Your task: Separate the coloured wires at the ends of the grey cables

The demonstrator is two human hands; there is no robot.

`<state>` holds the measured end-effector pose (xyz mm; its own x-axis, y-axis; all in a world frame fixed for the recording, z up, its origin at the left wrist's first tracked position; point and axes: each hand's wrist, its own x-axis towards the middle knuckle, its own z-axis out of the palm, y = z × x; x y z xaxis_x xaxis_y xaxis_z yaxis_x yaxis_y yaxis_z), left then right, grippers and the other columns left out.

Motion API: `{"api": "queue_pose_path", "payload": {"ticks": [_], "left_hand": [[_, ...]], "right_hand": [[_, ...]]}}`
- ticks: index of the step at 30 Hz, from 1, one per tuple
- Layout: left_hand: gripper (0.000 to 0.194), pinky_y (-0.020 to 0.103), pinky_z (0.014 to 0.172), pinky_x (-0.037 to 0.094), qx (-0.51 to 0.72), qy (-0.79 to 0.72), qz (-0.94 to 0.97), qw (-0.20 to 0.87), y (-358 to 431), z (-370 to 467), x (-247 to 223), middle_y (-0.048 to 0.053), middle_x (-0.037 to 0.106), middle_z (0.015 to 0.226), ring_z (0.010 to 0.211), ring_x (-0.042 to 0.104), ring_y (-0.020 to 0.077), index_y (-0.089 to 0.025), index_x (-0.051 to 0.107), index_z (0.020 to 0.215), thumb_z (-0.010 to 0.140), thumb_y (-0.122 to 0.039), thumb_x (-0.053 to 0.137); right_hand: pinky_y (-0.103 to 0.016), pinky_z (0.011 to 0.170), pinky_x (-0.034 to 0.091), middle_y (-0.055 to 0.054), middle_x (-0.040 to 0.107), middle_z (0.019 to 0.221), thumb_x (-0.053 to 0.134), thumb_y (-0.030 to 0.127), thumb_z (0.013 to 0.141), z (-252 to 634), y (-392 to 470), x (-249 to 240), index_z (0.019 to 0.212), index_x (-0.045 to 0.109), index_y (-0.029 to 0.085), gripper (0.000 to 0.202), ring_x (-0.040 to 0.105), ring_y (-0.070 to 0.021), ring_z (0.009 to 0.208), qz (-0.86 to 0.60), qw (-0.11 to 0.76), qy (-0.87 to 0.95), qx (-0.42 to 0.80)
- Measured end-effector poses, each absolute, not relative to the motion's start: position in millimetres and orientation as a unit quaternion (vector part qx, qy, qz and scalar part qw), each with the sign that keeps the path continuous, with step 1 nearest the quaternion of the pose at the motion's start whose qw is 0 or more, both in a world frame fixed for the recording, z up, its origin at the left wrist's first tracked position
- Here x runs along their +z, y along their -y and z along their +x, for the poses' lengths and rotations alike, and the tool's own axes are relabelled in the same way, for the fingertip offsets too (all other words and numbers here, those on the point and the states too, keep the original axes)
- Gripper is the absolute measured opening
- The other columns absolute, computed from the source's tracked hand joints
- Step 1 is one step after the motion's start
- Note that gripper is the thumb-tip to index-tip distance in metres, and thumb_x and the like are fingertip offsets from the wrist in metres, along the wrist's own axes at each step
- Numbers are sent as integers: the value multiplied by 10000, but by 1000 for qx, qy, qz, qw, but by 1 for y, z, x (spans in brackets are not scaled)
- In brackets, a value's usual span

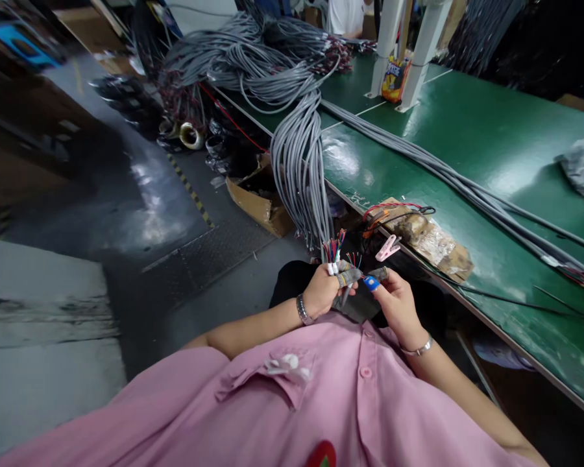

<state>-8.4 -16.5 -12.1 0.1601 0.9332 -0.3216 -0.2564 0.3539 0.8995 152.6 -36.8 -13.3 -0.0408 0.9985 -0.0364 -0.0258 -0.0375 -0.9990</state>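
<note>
Taking 12 o'clock as straight ahead of the hands, a cardboard box (276,220) is sitting on the floor near 10 o'clock. At 11, a thick bundle of gray cables (302,152) is drooping past the worktop's (467,123) edge; whether the held ends are belonging to it, I cannot tell.

The left hand (324,290) is closing its fingers around several cable ends (333,267), white at their tips, with coloured wires (335,248) fanning upward toward 11 o'clock. Between the hands, at 12, a smaller spray of thin wires (354,260) is standing out beside the left thumb. Just right of it, the right hand (398,303) is pinching at these wires, blue wrapping covering its thumb tip; the exact contact is being hidden by the fingers.

The cables are looking light singly, smooth-jacketed and springy, and probably heavy as a bundle, so a firm grip on the jackets just below the white tips is seeming best. The bare coloured strands are looking soft and easily bent or snagged, thus suiting a light fingertip pinch.

A pink clip (387,248) is resting by the worktop's edge at 2 o'clock, and a wrapped block (433,250) is lying between 2 and 3.
</note>
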Motion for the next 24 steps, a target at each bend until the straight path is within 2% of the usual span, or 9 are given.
{"api": "queue_pose_path", "payload": {"ticks": [4, 7, 14, 24], "left_hand": [[311, 179, 385, 289, 423, -476, 375, 674, 18, -10, -13, 36, 635, 571, 459, 570, 99, -113, 647, 682, 677, -399, 768], [307, 176, 393, 322, 409, -474, 387, 676, 19, -10, -16, 30, 627, 557, 451, 561, 96, -114, 634, 655, 670, -389, 772], [271, 203, 451, 440, 391, -482, 398, 676, 23, -11, -21, 19, 635, 574, 473, 568, 105, -117, 669, 722, 647, -351, 782], [296, 198, 429, 405, 394, -483, 392, 676, 23, -9, -24, 34, 648, 590, 477, 583, 116, -119, 672, 719, 670, -396, 763]], "right_hand": [[-259, 604, 448, -12, 635, 807, 675, 421, 815, 155, 31, -10, 897, 622, 206, 236, 555, -147, 697, -498, 466, 520, 514], [-268, 617, 463, -14, 651, 795, 688, 439, 807, 153, 25, -7, 932, 607, 208, 275, 580, -157, 701, -491, 448, 532, 525], [-291, 565, 487, 10, 651, 646, 750, 410, 747, 140, 18, -1, 838, 617, 212, 255, 600, -159, 573, -447, 429, 492, 611], [-272, 530, 458, 20, 621, 631, 736, 409, 749, 132, 27, -8, 773, 610, 216, 232, 550, -134, 546, -498, 497, 428, 567]]}}
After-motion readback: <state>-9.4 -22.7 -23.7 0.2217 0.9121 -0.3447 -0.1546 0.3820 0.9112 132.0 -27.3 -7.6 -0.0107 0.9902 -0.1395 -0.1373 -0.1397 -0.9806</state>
